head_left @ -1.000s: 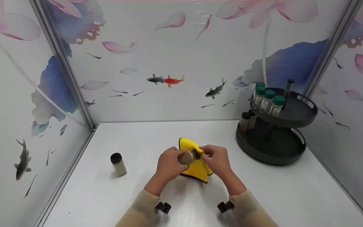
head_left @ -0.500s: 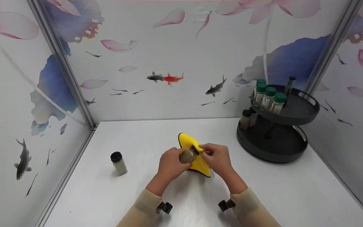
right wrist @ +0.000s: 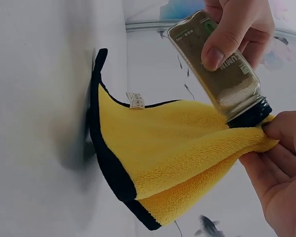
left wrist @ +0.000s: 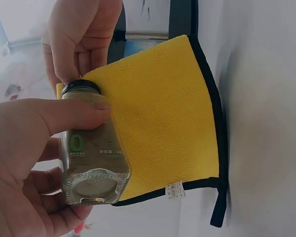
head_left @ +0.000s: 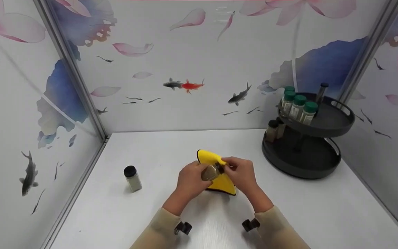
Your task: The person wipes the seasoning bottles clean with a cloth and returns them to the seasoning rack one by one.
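Note:
My left hand (head_left: 192, 180) grips a square glass spice jar (right wrist: 214, 64) of brown powder, tilted with its black cap toward the right hand; part of its label reads "UMIN". With thumb and fingers my right hand (head_left: 242, 173) pinches a yellow cloth (left wrist: 158, 113) edged in black, right at the jar's cap (right wrist: 250, 113). The cloth hangs down behind the jar in the head view, and a small white tag (left wrist: 175, 190) shows on its edge. Cloth and cap touch in the right wrist view.
Another jar with a black cap (head_left: 133, 178) stands upright on the white table (head_left: 95, 207) at the left. A black two-tier rack (head_left: 301, 166) at the back right bears several green-capped jars (head_left: 298, 107) above and dark-capped jars (head_left: 273, 130) below. Printed walls (head_left: 143, 114) enclose the table.
The jar and cloth shift slightly in the hands; the jar's tilt changes a little and the cloth's lower part swings. Both hands keep their hold. The head view shifts slightly.

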Demonstrator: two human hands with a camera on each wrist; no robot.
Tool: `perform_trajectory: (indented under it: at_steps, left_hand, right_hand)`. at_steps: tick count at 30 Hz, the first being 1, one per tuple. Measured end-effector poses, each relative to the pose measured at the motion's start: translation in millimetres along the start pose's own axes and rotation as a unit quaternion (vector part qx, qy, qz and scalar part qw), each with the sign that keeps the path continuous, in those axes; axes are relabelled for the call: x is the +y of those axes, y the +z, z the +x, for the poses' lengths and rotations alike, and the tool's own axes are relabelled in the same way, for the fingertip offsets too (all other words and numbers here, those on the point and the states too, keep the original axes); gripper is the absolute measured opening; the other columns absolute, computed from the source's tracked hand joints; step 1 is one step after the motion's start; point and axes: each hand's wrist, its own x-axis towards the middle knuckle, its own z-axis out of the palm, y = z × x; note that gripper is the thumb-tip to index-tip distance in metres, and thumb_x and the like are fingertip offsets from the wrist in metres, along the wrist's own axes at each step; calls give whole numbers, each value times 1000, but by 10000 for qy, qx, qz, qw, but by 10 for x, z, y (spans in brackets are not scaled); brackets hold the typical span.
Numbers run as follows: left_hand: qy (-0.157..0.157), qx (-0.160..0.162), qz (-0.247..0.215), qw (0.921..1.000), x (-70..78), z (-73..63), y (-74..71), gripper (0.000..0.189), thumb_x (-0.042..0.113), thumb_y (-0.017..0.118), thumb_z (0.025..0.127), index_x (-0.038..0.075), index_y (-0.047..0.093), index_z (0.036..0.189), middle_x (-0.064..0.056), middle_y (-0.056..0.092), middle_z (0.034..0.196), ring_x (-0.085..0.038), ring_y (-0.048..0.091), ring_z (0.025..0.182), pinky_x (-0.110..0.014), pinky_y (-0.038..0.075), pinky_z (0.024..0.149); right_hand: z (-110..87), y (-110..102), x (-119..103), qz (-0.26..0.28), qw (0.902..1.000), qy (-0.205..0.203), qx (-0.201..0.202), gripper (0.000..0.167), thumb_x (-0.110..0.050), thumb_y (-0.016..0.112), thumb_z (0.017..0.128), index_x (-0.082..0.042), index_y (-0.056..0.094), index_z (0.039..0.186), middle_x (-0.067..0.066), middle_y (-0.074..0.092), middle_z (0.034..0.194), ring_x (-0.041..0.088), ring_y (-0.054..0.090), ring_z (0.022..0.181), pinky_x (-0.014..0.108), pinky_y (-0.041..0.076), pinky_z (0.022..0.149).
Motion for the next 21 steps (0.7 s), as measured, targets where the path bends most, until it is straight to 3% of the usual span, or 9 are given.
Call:
perform_trajectory:
  at_steps: [11,15,21]
  left_hand:
    - [-561,255,-245,9978,-50,31,-24,43,28,93,78,20,81,119,-1,70,92,-16,66,84,-35,60,77]
    - [-460,218,-35,9987,-44,27,-19,40,26,93,79,18,80,116,-1,69,92,-16,66,84,-35,61,79]
    - [-8,184,387,9991,-12,11,-14,40,24,94,80,16,79,117,-1,69,94,-16,64,83,-33,59,77]
  right_hand:
    - [-11,-38,-83,43,9995,-176,-265,26,4,74,89,-11,85,107,2,83,100,14,79,85,28,65,75]
    - [-23,-25,-93,-28,9992,-336,-224,26,5,74,88,-10,85,108,3,83,100,15,78,84,29,66,75]
    - [-27,-4,-32,-113,9977,-663,25,26,7,76,87,-8,85,106,4,83,97,15,78,81,28,65,73]
